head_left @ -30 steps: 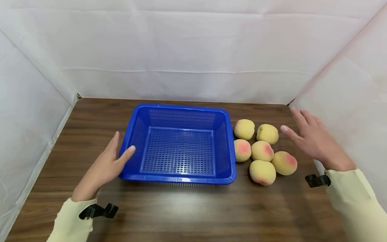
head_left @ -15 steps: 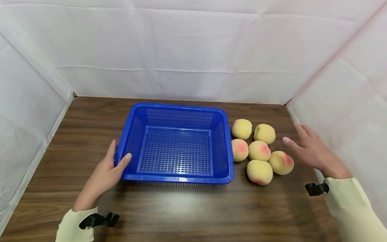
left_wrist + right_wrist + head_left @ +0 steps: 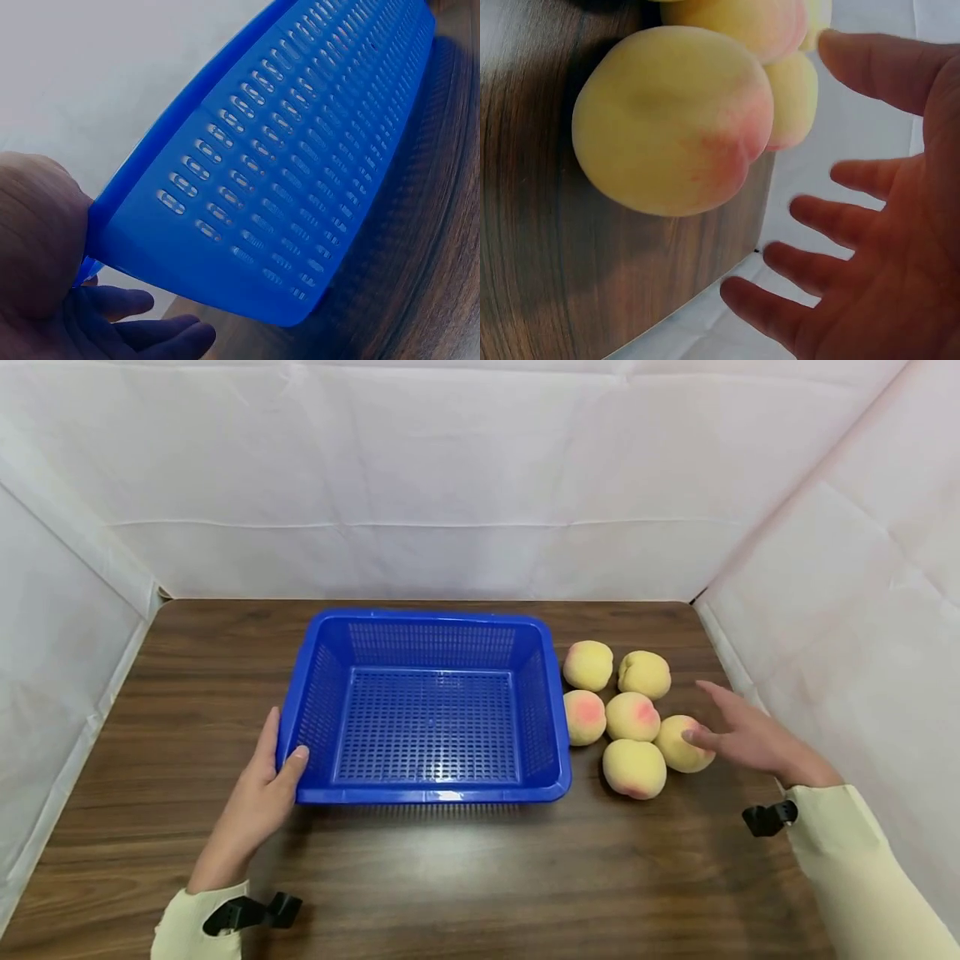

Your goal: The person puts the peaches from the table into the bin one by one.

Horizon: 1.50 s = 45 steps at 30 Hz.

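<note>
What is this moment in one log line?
left hand: grips blue basket at rim; right hand: near rightmost peach; six peaches: on table beside basket

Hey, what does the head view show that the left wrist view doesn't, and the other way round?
Only the head view shows six peaches, the right hand beside them, and the floor inside the basket. Only the left wrist view shows an outer slotted wall up close, plus fingers below the rim. Both share the left hand at the blue basket, the wooden table and the pale backdrop.
</note>
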Each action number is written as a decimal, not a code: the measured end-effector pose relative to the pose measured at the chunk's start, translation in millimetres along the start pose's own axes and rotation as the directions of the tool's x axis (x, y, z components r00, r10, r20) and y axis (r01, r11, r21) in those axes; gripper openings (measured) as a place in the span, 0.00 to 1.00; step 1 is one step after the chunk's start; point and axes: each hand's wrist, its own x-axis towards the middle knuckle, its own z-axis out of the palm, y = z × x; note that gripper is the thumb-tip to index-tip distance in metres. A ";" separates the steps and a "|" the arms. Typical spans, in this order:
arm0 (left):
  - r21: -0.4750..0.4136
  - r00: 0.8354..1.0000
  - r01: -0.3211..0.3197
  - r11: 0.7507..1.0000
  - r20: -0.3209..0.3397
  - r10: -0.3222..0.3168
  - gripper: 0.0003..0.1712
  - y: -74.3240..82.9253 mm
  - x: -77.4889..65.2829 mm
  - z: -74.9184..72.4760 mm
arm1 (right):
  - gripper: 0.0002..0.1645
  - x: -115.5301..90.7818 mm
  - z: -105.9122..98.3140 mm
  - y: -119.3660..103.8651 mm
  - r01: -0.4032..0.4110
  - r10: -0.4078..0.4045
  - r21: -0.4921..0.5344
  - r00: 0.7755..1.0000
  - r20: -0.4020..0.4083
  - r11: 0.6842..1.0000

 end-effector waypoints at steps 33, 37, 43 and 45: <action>-0.040 0.995 -0.058 0.998 -0.079 0.054 0.37 1.6 -1.0 5.1 | 0.51 18.8 37.3 22.4 0.042 -0.065 -0.251 0.994 -0.086 0.967; -0.041 0.994 -0.065 0.997 -0.086 0.061 0.37 0.9 -0.9 5.4 | 0.50 18.2 33.6 21.1 0.050 -0.076 -0.263 0.993 -0.091 0.963; -0.047 0.994 -0.077 0.996 -0.084 0.073 0.37 0.5 -1.5 7.0 | 0.49 14.3 26.4 18.6 0.054 -0.079 -0.273 0.994 -0.081 0.961; -0.042 0.994 -0.076 0.996 -0.086 0.072 0.37 0.9 -2.4 7.6 | 0.49 12.1 23.5 17.9 0.047 -0.068 -0.263 0.995 -0.071 0.964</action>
